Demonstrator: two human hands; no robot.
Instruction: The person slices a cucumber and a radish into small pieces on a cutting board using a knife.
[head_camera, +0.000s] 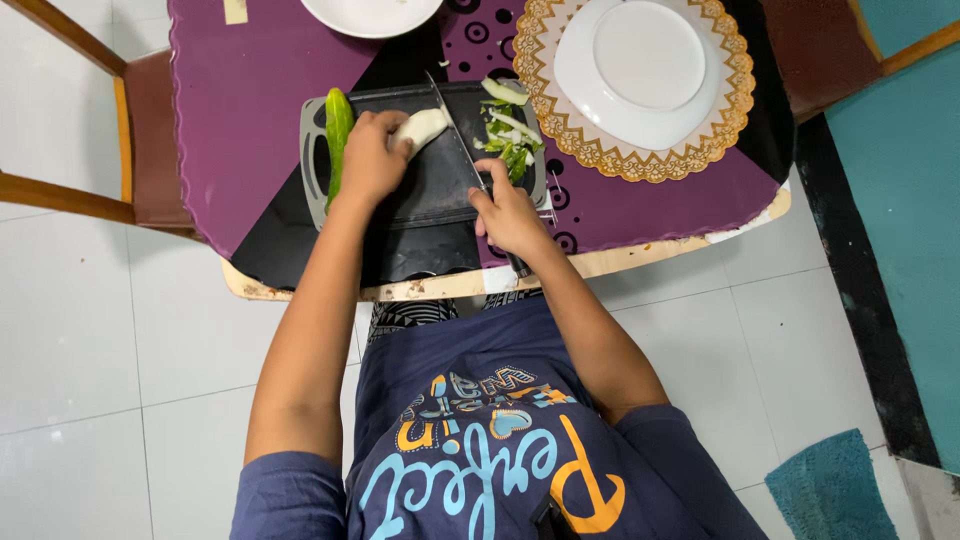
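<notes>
Peeled cucumber (421, 127) lies gripped in the left hand (370, 160); right hand (508, 215) clasps the knife (458, 135).

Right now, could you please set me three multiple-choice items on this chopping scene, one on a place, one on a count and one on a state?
1. Where does the unpeeled cucumber lie?
A. At the left edge of the cutting board
B. On the white plate
C. On the floor

2. How many white plates show on the table?
A. One
B. Two
C. Four

3. What state is the piece under the left hand in?
A. Green, skin on
B. Peeled and pale
C. Wrapped in foil

Answers:
1 A, the green cucumber runs along the board's left side.
2 B, one plate sits on the gold-edged mat and another plate shows at the top edge.
3 B, the peeled piece is whitish, with green peelings beyond the knife that the right hand holds.
</notes>
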